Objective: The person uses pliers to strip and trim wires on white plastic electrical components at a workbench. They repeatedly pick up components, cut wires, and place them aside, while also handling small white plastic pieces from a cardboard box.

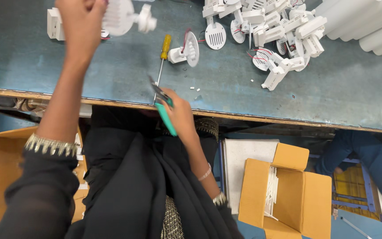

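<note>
Left hand [82,20] grips a white round slotted plastic part [120,17] raised above the worn blue-grey surface [111,71]; right hand [180,115] is closed around green-handled pliers [164,110] at the surface edge, beside a yellow-handled screwdriver [163,55]
</note>
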